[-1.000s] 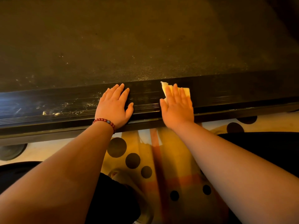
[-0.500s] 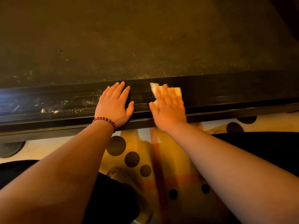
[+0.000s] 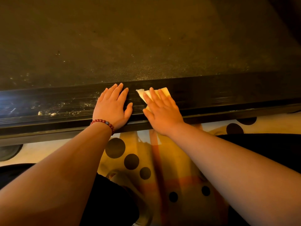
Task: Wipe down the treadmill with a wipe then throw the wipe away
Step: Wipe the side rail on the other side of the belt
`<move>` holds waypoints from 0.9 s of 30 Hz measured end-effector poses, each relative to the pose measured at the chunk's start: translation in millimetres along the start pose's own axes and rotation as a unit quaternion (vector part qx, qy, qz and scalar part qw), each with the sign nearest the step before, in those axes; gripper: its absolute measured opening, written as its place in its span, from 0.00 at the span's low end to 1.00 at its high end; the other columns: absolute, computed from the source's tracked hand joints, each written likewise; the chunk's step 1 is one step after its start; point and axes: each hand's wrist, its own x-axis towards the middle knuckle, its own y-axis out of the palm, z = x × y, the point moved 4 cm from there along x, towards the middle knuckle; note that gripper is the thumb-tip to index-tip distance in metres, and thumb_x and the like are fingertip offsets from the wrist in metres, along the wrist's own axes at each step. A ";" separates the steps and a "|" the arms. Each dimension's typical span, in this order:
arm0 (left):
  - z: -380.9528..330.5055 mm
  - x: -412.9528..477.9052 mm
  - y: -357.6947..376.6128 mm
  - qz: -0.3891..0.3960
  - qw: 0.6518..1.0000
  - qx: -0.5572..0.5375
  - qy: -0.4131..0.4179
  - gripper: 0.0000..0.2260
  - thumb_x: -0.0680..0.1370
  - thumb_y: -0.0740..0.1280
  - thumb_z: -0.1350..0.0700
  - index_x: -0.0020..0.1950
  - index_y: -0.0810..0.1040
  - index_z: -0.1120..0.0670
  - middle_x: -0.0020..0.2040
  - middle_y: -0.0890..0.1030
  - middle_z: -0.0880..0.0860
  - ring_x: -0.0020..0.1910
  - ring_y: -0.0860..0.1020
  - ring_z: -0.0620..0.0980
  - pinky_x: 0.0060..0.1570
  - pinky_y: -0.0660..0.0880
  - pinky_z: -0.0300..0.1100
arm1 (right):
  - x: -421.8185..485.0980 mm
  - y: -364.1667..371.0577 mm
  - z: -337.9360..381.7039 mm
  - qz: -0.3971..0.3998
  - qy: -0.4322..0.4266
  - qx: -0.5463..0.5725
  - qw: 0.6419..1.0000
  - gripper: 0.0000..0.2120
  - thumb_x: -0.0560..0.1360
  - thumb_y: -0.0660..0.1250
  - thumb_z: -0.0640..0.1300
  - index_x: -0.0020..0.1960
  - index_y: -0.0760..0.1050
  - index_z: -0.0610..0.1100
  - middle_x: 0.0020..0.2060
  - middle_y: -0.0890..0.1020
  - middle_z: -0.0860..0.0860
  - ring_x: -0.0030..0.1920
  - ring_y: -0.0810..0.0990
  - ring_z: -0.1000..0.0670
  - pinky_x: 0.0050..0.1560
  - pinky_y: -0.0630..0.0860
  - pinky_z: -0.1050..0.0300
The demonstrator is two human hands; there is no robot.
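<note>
The treadmill's dark belt fills the upper view, and its ribbed black side rail runs across the middle. My right hand lies flat with straight fingers on a pale folded wipe, pressing it onto the rail; the wipe's edges stick out beyond my fingertips. Close to its left, my left hand, with a red bead bracelet at the wrist, rests flat on the same rail with fingers extended and nothing in it. Pale crumbs and dust lie on the rail left of that hand.
Below the rail is a pale rug with dark dots and orange stripes. My dark-clothed legs show at the bottom. A dark round foot sits under the treadmill at the far left. Specks dot the belt.
My right hand has slid the wipe leftward along the rail, closing the gap to my left hand. The left hand has stayed in place.
</note>
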 end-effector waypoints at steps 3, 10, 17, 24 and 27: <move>0.4 -0.1 -0.9 -0.003 1.000 0.000 0.001 0.26 0.81 0.54 0.44 0.77 0.59 0.54 0.78 0.58 0.55 0.77 0.54 0.54 0.75 0.48 0.50 | 5.2 -5.5 -21.1 0.000 0.002 0.018 1.000 0.26 0.83 0.43 0.57 0.78 0.39 0.56 0.78 0.41 0.53 0.78 0.39 0.49 0.75 0.41 0.48; 1.3 0.9 -0.4 0.000 1.000 0.005 0.004 0.27 0.82 0.53 0.44 0.78 0.55 0.52 0.78 0.57 0.54 0.77 0.53 0.54 0.75 0.46 0.50 | 22.7 -9.6 -28.2 0.007 0.145 0.038 0.989 0.28 0.82 0.41 0.59 0.79 0.37 0.54 0.78 0.39 0.51 0.78 0.38 0.46 0.75 0.40 0.45; 3.8 3.1 1.9 0.002 1.000 0.015 0.004 0.28 0.80 0.47 0.41 0.78 0.56 0.52 0.79 0.56 0.54 0.78 0.52 0.54 0.74 0.45 0.50 | 29.1 -15.7 -40.5 0.004 0.093 0.035 0.995 0.27 0.83 0.43 0.58 0.79 0.39 0.54 0.79 0.41 0.52 0.78 0.40 0.48 0.75 0.43 0.46; 3.0 3.0 2.2 0.008 1.000 0.006 -0.002 0.27 0.82 0.52 0.43 0.78 0.56 0.52 0.79 0.55 0.54 0.78 0.51 0.53 0.75 0.47 0.50 | 39.1 -14.5 -3.6 0.022 0.025 0.013 0.999 0.29 0.83 0.44 0.58 0.79 0.38 0.51 0.78 0.40 0.51 0.78 0.39 0.47 0.75 0.40 0.46; 4.0 3.4 2.7 0.011 1.000 0.004 0.000 0.26 0.82 0.51 0.43 0.78 0.55 0.51 0.79 0.55 0.54 0.78 0.51 0.53 0.75 0.46 0.50 | 43.0 -17.2 -12.4 0.019 -0.004 0.025 1.000 0.28 0.83 0.45 0.58 0.79 0.41 0.52 0.79 0.42 0.52 0.78 0.41 0.48 0.75 0.43 0.46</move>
